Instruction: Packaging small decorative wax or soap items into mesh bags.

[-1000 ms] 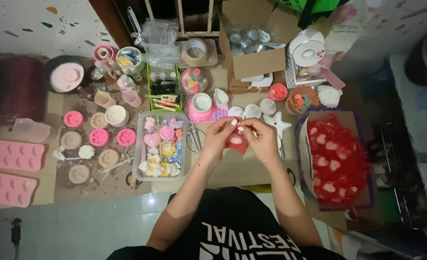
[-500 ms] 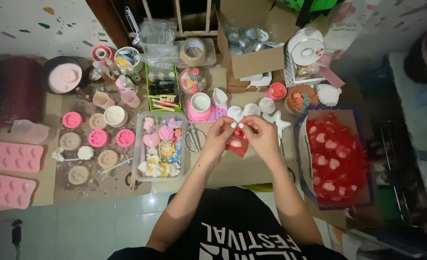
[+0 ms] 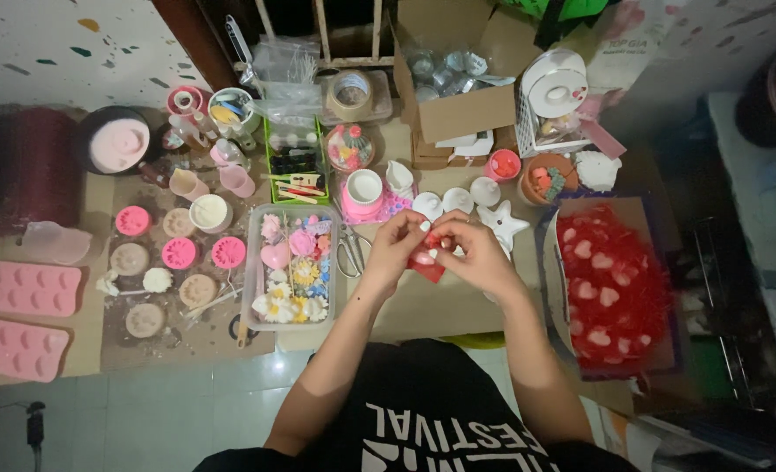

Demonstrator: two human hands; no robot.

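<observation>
Hands, left hand (image 3: 398,243) and right hand (image 3: 473,253), meet fingertip-to-fingertip, pinching a small red pouch (image 3: 428,253).

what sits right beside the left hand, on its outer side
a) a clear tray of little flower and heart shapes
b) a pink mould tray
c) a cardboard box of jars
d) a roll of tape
a: the clear tray of small flowers and hearts lies just to the outer side of the left hand, with scissors between them, while both hands pinch a small red bag.
</observation>
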